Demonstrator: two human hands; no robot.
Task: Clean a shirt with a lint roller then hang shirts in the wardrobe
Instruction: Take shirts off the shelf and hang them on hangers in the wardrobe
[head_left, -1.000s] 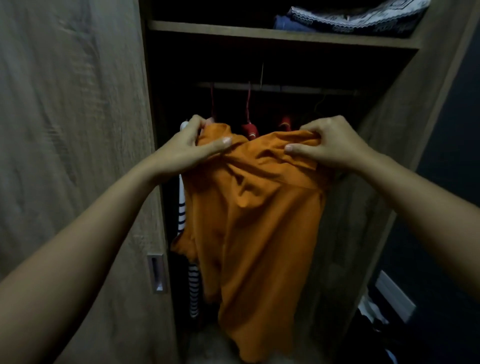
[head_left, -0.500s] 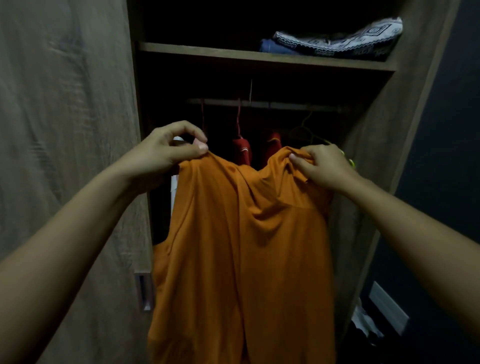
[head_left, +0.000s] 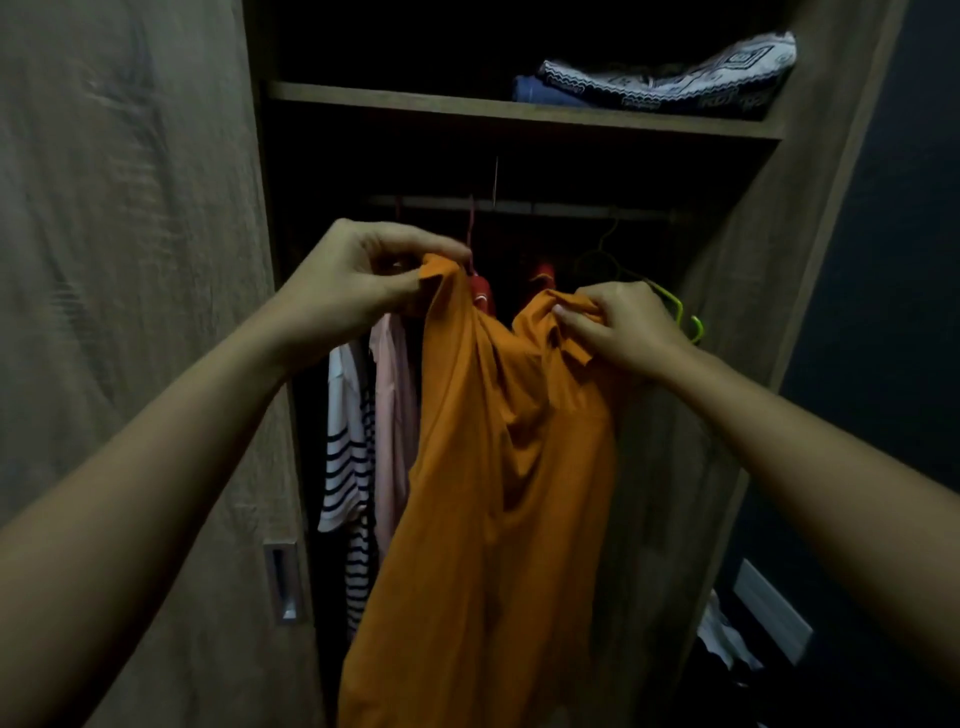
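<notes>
Top shelf: folded patterned cloth, white and dark geometric print, lying flat toward the right end. Folded blue item touches its left side, partly under it. Below, a rail runs across the dark interior. Striped top, white with dark bands, hangs at the far left. Pink garment hangs just to its right, touching. Red garment with pale trim further right, mostly hidden. Thin yellow-green hanger at the right end, hook up at the rail. Dark wall on the right. Low on it a white panel, kind unclear. White and dark cloth heap on the floor beside it.
</notes>
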